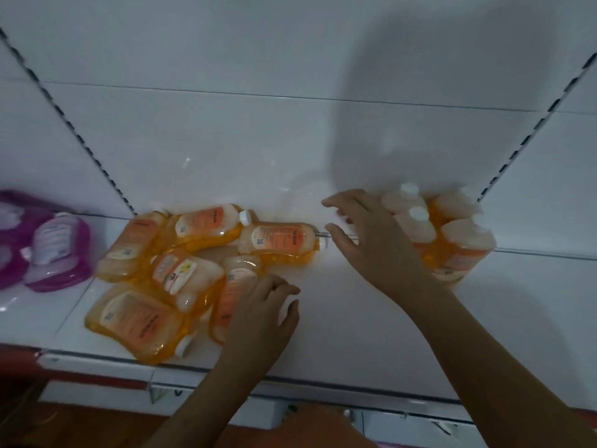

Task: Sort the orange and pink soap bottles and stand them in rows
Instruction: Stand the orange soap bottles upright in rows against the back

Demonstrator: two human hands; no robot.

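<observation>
There, on the white shelf (339, 318), a heap of orange soap bottles (168, 273) lay flat and overlapping toward the left, their labels facing up and their white caps pointing in different directions. One lying bottle (279, 242) stretched out from the heap toward the right, its cap near the back edge of the shelf. At the right end stood a group of upright orange bottles (452, 231), packed close together with their white caps on top.

The left hand (261, 315) lay over the right edge of the heap, on a lying bottle (237, 279), with its fingers (277, 284) curved and the thumb held apart; whether they gripped that bottle could not be told. The right hand (371, 237) hovered just beside the upright group, its fingers (339, 202) spread apart and slightly bent, holding nothing, the fingertips pointing toward the outstretched bottle's cap.

Further left, on the neighbouring shelf section, pink soap bottles (55, 250) lay on their sides, well apart from both hands. A slotted upright (80, 137) ran along the white back panel (258, 124).
</observation>
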